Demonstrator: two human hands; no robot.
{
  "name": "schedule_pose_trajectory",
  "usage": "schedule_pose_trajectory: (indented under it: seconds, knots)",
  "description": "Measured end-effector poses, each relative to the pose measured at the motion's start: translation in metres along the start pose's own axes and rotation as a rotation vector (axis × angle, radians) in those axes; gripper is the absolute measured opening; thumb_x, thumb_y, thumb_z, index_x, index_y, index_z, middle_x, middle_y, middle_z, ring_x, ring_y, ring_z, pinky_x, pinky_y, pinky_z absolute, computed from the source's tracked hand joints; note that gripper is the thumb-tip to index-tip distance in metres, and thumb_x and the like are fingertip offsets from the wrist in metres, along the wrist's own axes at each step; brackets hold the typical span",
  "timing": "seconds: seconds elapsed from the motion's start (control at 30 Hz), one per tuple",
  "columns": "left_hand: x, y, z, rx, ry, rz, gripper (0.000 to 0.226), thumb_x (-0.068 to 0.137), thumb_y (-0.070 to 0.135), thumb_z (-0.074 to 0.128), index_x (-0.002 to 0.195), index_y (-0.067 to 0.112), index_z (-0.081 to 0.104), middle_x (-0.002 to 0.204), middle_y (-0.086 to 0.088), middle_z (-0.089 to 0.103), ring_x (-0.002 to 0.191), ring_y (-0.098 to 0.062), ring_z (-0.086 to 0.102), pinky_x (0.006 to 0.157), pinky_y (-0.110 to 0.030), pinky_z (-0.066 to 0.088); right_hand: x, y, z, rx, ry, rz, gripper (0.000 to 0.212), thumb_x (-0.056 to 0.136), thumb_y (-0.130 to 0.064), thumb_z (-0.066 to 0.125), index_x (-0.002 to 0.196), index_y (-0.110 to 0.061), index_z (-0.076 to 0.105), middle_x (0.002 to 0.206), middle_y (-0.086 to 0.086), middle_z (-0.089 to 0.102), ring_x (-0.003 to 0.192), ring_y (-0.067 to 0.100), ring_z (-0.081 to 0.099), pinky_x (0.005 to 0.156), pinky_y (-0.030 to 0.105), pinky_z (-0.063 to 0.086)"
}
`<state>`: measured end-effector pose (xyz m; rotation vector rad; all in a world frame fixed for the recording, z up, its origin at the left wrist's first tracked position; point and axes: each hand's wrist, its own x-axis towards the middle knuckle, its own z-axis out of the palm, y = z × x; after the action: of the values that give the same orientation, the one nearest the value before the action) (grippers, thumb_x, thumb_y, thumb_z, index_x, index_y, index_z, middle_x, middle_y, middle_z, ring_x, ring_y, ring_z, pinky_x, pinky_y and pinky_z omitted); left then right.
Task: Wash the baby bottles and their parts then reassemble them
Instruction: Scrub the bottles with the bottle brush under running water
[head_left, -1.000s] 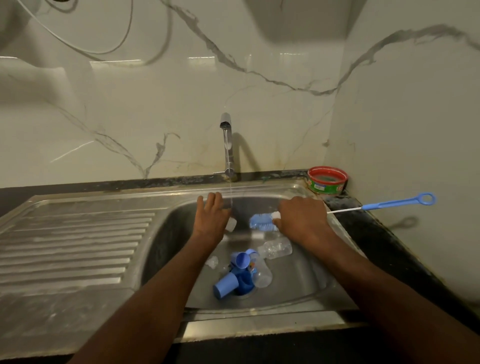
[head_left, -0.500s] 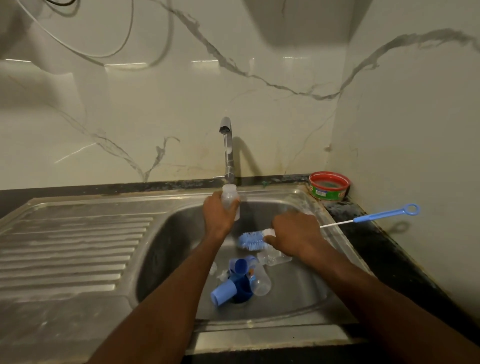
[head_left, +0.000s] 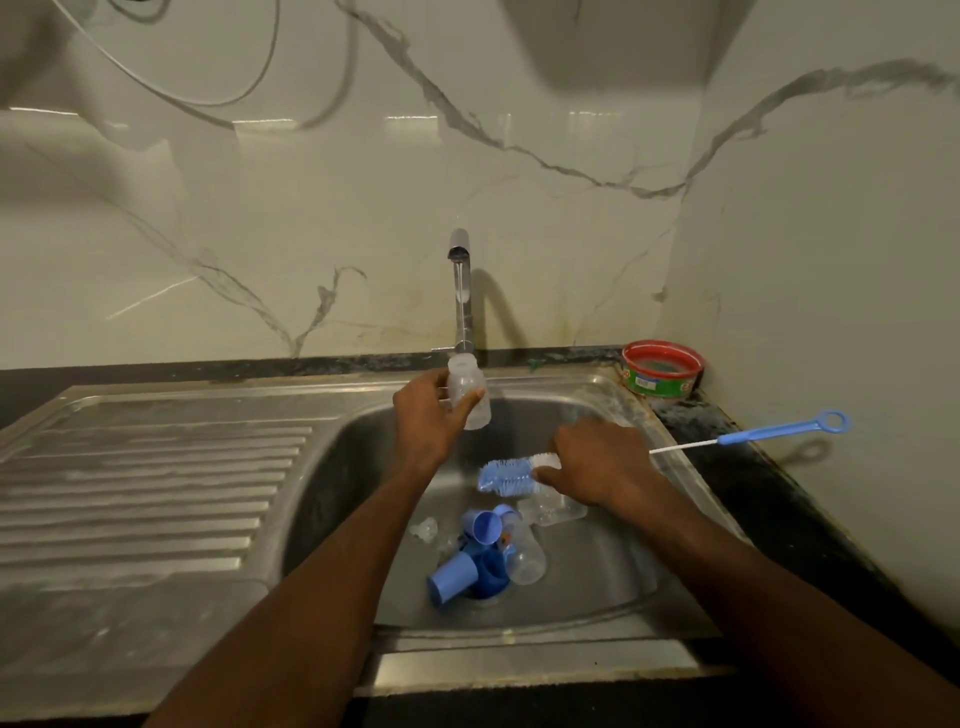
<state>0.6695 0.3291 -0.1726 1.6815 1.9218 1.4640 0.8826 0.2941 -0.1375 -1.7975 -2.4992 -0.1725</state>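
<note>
Head view: the left hand (head_left: 428, 415) grips a clear baby bottle (head_left: 467, 392) under the running tap (head_left: 461, 291), at 12 o'clock over the sink (head_left: 613, 587). The right hand (head_left: 597, 462) clasps the bottle brush (head_left: 511, 473). Wet plastic could slip from that grip onto the blue caps (head_left: 467, 561) below.

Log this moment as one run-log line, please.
left hand: holds clear bottle under running tap | right hand: grips bottle brush | sink: parts unwashed
</note>
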Motion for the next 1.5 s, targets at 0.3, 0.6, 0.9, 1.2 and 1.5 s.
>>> schedule_pose_trajectory:
  seconds: [0.3, 0.6, 0.9, 1.2, 1.5]
  knots:
    - [0.000, 0.003, -0.001, 0.059, -0.055, -0.009, 0.050, 0.085, 0.036, 0.079, 0.126, 0.011, 0.066, 0.121, -0.008, 0.072, 0.108, -0.019, 0.068, 0.087, -0.024, 0.051, 0.001, 0.003, 0.001, 0.004, -0.019, 0.010, 0.046, 0.090, -0.068, 0.054, 0.116, -0.032, 0.067, 0.113, -0.002, 0.067, 0.100, 0.018, 0.063, 0.076, 0.034, 0.045]
    - [-0.001, 0.002, -0.002, 0.017, -0.012, 0.008, 0.055, 0.083, 0.036, 0.082, 0.130, 0.012, 0.064, 0.125, -0.007, 0.070, 0.110, -0.018, 0.066, 0.090, -0.026, 0.051, 0.001, 0.002, 0.001, 0.009, -0.028, 0.009, 0.046, 0.089, -0.068, 0.056, 0.115, -0.032, 0.067, 0.112, -0.003, 0.067, 0.101, 0.017, 0.063, 0.080, 0.035, 0.049]
    - [-0.002, 0.000, -0.003, 0.091, -0.085, -0.026, 0.049, 0.085, 0.034, 0.080, 0.125, 0.010, 0.066, 0.119, -0.009, 0.071, 0.104, -0.017, 0.066, 0.077, -0.018, 0.048, -0.002, 0.003, -0.001, 0.022, -0.056, -0.006, 0.044, 0.090, -0.065, 0.058, 0.114, -0.030, 0.069, 0.110, -0.003, 0.068, 0.100, 0.017, 0.063, 0.076, 0.033, 0.046]
    - [0.002, -0.005, 0.001, 0.037, -0.049, -0.037, 0.044, 0.087, 0.032, 0.079, 0.122, 0.008, 0.067, 0.116, -0.009, 0.072, 0.094, -0.011, 0.063, 0.078, -0.017, 0.046, 0.000, 0.004, -0.001, 0.031, -0.060, 0.006, 0.047, 0.088, -0.068, 0.057, 0.114, -0.031, 0.068, 0.111, -0.003, 0.069, 0.101, 0.018, 0.063, 0.083, 0.036, 0.050]
    - [0.003, -0.008, -0.001, 0.151, -0.135, -0.024, 0.043, 0.085, 0.033, 0.080, 0.119, 0.009, 0.067, 0.115, -0.013, 0.072, 0.098, -0.016, 0.065, 0.083, -0.025, 0.049, -0.001, 0.005, -0.001, 0.034, -0.072, 0.011, 0.048, 0.089, -0.068, 0.057, 0.117, -0.030, 0.067, 0.115, -0.002, 0.067, 0.104, 0.019, 0.062, 0.087, 0.039, 0.051]
